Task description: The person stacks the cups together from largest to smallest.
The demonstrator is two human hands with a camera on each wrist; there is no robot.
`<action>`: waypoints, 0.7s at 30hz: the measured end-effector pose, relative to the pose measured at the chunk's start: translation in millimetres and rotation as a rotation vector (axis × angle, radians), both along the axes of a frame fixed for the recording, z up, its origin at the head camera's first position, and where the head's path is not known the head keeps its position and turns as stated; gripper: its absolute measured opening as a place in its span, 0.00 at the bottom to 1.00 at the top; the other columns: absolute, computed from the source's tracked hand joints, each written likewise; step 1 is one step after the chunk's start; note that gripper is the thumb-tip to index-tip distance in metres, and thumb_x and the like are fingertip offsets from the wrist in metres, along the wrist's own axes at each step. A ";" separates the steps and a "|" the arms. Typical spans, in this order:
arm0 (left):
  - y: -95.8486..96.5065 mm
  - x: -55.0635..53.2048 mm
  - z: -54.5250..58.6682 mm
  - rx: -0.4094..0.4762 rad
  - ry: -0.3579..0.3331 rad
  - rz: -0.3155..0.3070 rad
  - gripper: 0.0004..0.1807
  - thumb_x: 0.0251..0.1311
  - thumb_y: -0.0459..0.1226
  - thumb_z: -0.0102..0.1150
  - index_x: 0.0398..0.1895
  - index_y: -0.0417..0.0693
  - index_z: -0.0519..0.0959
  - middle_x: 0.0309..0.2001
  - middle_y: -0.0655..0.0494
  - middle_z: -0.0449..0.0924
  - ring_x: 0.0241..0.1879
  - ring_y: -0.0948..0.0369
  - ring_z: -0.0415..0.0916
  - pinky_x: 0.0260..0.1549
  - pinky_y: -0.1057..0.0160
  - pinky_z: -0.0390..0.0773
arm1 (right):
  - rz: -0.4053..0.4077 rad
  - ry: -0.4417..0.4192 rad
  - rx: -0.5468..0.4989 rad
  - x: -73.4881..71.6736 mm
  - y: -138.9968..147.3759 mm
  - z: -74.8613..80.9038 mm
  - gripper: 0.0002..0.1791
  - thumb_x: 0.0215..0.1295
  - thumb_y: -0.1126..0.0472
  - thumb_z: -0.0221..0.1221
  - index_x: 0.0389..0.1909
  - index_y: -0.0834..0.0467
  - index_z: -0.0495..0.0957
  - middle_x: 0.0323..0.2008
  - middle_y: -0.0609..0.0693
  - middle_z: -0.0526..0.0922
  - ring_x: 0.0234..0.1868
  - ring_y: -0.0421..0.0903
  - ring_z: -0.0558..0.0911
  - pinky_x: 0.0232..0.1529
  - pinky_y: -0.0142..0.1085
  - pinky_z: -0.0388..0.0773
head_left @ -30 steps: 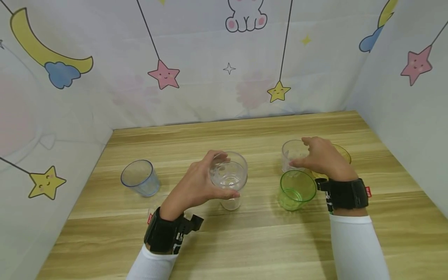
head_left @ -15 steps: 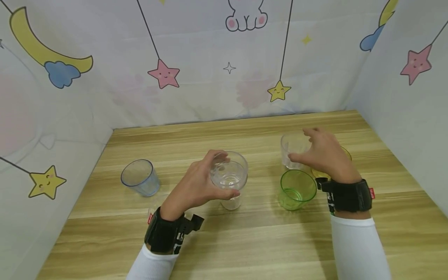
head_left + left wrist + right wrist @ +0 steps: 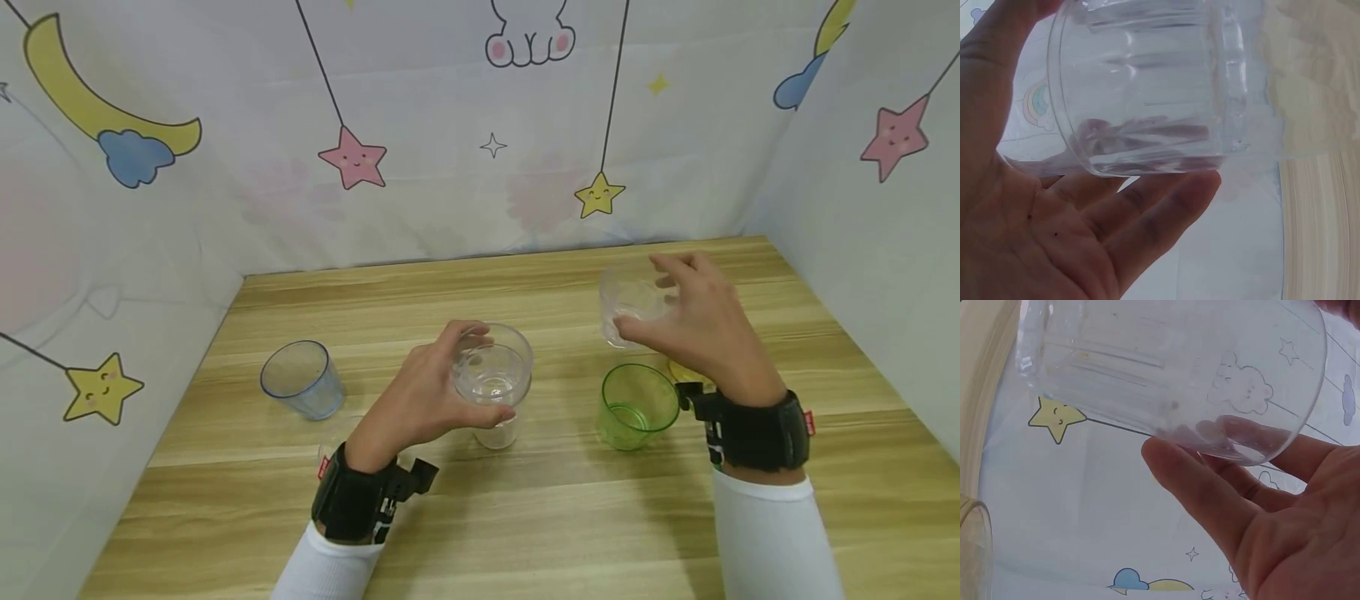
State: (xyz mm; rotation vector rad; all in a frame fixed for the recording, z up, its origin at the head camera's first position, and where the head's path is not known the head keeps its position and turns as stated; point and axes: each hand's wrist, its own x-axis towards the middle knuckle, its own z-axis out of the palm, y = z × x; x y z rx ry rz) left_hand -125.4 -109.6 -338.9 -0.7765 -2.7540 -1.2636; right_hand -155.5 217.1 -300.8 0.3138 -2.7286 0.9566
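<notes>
In the head view my left hand [image 3: 420, 392] holds a clear cup [image 3: 491, 382] from its left side, thumb in front and fingers behind. Below it shows another clear cup [image 3: 495, 435], overlapped by the first. My right hand [image 3: 708, 325] grips a different clear cup [image 3: 621, 308], raised off the table behind the green cup [image 3: 637, 408]. In the right wrist view the fingers curl round this clear cup [image 3: 1116, 369], and nothing solid shows inside it. Mostly hidden by the right hand is a yellow cup [image 3: 684, 372].
A blue cup [image 3: 302, 381] stands upright at the left of the wooden table [image 3: 555, 533]. The faint rim of one more clear cup [image 3: 337, 429] shows beside the left wrist. Patterned cloth walls [image 3: 420, 217] enclose the back and both sides.
My right hand has lifted the clear cup up and away from beside the green cup, uncovering table behind it. The left hand and its cup have stayed in place.
</notes>
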 end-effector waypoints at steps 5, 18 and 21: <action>0.4 -0.3 -0.2 0.007 -0.003 -0.005 0.48 0.40 0.50 0.82 0.66 0.53 0.67 0.61 0.55 0.76 0.53 0.56 0.78 0.45 0.55 0.81 | 0.012 0.113 -0.085 2.8 -6.4 1.7 0.45 0.49 0.52 0.76 0.69 0.63 0.71 0.55 0.59 0.73 0.51 0.55 0.76 0.48 0.53 0.79; 0.2 -0.3 -1.5 0.015 0.008 -0.004 0.49 0.39 0.50 0.82 0.66 0.54 0.67 0.61 0.57 0.77 0.53 0.57 0.78 0.45 0.55 0.81 | 0.058 0.348 -0.259 10.5 -27.5 3.9 0.40 0.45 0.59 0.77 0.63 0.62 0.78 0.54 0.56 0.78 0.49 0.51 0.79 0.44 0.19 0.75; 0.4 -0.2 -1.3 0.022 0.011 -0.006 0.48 0.39 0.50 0.82 0.66 0.54 0.68 0.61 0.57 0.77 0.53 0.57 0.79 0.45 0.55 0.81 | 0.056 0.373 -0.260 12.4 -31.3 4.8 0.39 0.45 0.59 0.77 0.62 0.63 0.78 0.54 0.56 0.79 0.49 0.49 0.80 0.44 0.21 0.76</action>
